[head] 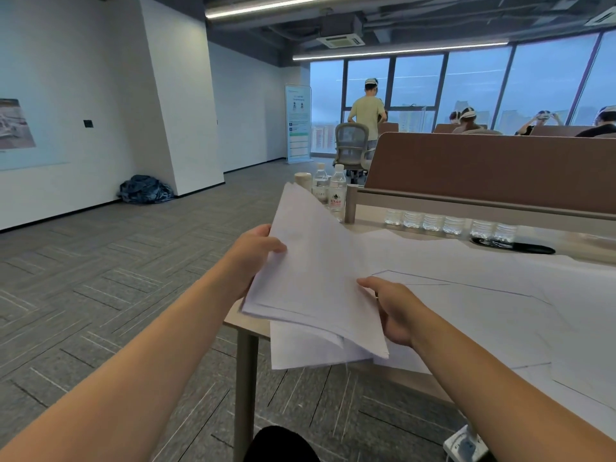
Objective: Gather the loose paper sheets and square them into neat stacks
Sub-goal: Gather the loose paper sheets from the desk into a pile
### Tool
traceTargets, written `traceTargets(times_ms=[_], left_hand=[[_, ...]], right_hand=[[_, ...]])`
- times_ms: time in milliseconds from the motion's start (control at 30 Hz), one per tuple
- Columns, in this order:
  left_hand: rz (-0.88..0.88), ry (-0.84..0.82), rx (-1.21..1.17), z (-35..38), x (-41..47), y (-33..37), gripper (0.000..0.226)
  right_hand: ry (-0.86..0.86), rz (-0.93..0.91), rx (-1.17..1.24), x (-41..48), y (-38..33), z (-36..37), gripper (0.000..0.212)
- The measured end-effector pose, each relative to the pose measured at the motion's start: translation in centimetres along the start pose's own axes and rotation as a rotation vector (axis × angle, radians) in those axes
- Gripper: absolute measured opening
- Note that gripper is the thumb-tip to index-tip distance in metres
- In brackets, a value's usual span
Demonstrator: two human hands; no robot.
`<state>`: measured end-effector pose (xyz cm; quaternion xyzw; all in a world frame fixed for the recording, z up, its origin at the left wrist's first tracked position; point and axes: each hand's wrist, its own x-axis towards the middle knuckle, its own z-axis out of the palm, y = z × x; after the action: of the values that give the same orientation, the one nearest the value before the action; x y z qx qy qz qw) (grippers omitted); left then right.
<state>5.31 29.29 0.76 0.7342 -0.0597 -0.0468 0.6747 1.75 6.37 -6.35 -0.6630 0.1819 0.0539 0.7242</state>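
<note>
A bundle of white paper sheets (316, 281) is lifted above the desk's left corner, tilted, with its edges uneven and fanned at the bottom. My left hand (253, 255) grips the bundle's left edge, thumb on top. My right hand (396, 311) holds its right lower edge, thumb on the top sheet. More loose white sheets (500, 295) lie spread flat over the desk (573, 243) to the right, overlapping one another.
Two water bottles (336, 191) and a pale cup (302, 181) stand at the desk's far left corner. A row of small bottles (450, 225) lines the brown partition (493, 168). A power strip (463, 445) lies on the floor. People sit and stand beyond.
</note>
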Motion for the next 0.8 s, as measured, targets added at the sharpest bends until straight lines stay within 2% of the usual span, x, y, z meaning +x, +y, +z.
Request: traceTargets(times_ms=[233, 367, 533, 633, 800], left_hand=[[0.083, -0.098, -0.090, 0.7, 0.2, 2.1, 0.031], [0.149, -0.151, -0.089, 0.2, 0.5, 2.5, 0.042], [0.197, -0.197, -0.176, -0.3, 1.6, 2.5, 0.054], [0.238, -0.176, -0.191, 0.6, 2.2, 2.4, 0.051], [0.195, -0.133, -0.256, 2.4, 3.4, 1.0, 0.053]], right_hand=[[-0.141, 0.051, 0.140, 0.1, 0.4, 0.7, 0.037], [-0.064, -0.017, 0.265, 0.3, -0.8, 0.1, 0.029], [0.098, -0.278, 0.199, 0.7, -4.6, -2.1, 0.019], [0.141, -0.466, 0.082, 0.1, -6.6, -2.9, 0.016], [0.192, -0.620, -0.098, -0.5, -7.0, -2.9, 0.023]])
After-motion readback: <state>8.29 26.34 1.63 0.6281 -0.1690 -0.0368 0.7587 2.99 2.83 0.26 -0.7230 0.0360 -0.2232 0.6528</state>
